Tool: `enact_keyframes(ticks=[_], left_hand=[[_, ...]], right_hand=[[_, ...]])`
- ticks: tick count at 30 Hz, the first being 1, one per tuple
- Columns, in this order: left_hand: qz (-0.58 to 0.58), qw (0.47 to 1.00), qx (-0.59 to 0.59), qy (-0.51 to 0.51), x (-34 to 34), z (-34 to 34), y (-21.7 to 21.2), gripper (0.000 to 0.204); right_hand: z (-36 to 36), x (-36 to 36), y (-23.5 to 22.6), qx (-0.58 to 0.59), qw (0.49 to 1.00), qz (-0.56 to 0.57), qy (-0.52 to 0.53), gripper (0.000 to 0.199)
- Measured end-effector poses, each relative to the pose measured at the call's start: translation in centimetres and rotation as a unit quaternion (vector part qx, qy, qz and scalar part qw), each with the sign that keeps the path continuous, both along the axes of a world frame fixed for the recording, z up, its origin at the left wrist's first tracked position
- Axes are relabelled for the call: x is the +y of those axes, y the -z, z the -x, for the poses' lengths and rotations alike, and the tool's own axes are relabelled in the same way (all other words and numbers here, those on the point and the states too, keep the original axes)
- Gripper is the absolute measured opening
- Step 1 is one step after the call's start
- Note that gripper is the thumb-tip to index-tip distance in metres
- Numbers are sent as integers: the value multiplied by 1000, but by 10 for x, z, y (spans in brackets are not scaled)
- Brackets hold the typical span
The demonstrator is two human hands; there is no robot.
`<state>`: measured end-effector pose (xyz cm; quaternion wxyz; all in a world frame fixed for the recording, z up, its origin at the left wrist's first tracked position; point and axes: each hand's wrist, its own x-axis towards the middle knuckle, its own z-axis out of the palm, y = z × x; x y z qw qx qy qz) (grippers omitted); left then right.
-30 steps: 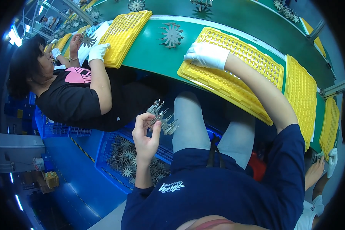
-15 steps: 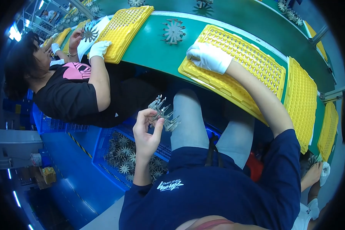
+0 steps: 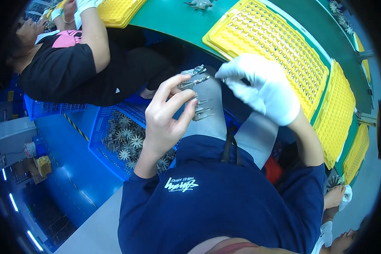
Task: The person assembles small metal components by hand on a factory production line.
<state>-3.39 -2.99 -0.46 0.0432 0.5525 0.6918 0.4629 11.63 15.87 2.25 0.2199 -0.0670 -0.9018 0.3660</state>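
Note:
Over my lap, my bare left hand (image 3: 167,112) grips a spoked metal fixture (image 3: 194,83), its thin clip-like prongs pointing outward. The fingers and thumb hide part of its middle. To its right is my white-gloved right hand (image 3: 269,84), thumb and forefinger pinching a small shiny metal piece (image 3: 223,79) a short way from the prongs. The piece is too small to make out its exact kind. Behind the glove, a yellow tray (image 3: 218,36) lies on the green bench with rows of small metal pieces standing in it.
Another yellow tray (image 3: 338,110) lies to the right. A spoked fixture (image 3: 200,4) rests on the green bench (image 3: 169,19) at the top. At lower left, a blue crate (image 3: 98,144) holds several such fixtures. A co-worker's arm (image 3: 95,46) is at left, another person's hand (image 3: 334,197) at right.
My right hand has come off the tray toward the fixture, pinching a small metal piece. My left hand has raised and turned the fixture. The view has shifted, bench and crate higher.

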Motion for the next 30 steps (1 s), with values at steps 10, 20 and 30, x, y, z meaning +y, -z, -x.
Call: enact_keyframes(ticks=[10, 20, 30], left_hand=[[49, 998, 5, 26, 11, -14, -3, 15], [5, 996, 23, 91, 15, -16, -1, 13], [-2, 998, 4, 66, 19, -26, 4, 14]], right_hand=[[-26, -24, 14, -7, 999, 1, 40, 29], [-22, -30, 14, 11, 999, -29, 36, 31], [-26, -32, 24, 18, 997, -69, 41, 31]])
